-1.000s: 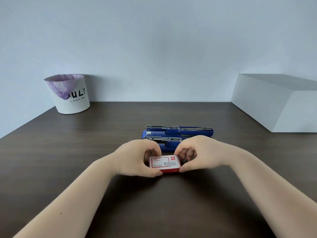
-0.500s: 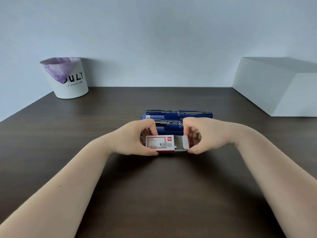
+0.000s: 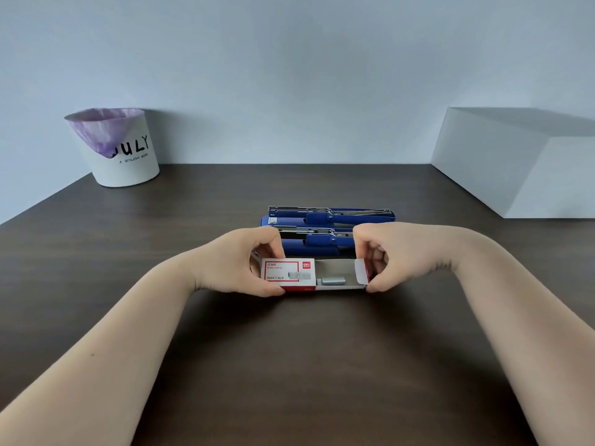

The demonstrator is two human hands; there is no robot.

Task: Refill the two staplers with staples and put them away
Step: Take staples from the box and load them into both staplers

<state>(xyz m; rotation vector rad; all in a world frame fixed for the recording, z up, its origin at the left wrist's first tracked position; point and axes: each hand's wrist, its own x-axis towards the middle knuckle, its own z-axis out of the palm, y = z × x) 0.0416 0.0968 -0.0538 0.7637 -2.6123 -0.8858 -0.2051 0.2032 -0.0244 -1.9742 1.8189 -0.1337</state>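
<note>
Two blue staplers lie side by side on the dark table, both swung open with their metal rails showing: the far stapler [image 3: 331, 214] and the near stapler [image 3: 317, 242], partly hidden by my hands. In front of them is a red and white staple box. My left hand [image 3: 240, 262] grips its outer sleeve [image 3: 288, 274]. My right hand [image 3: 383, 254] pinches the end of the inner tray [image 3: 341, 270], which is slid out to the right. A short grey strip of staples [image 3: 333, 281] lies in the tray.
A white bin [image 3: 120, 149] lined with a purple bag stands at the back left by the wall. A large white box [image 3: 518, 162] sits at the back right. The dark wooden table [image 3: 289, 365] stretches toward me between my forearms.
The box was closed between both hands. My right hand has drawn the inner tray out to the right, baring the staples, while my left hand kept hold of the sleeve.
</note>
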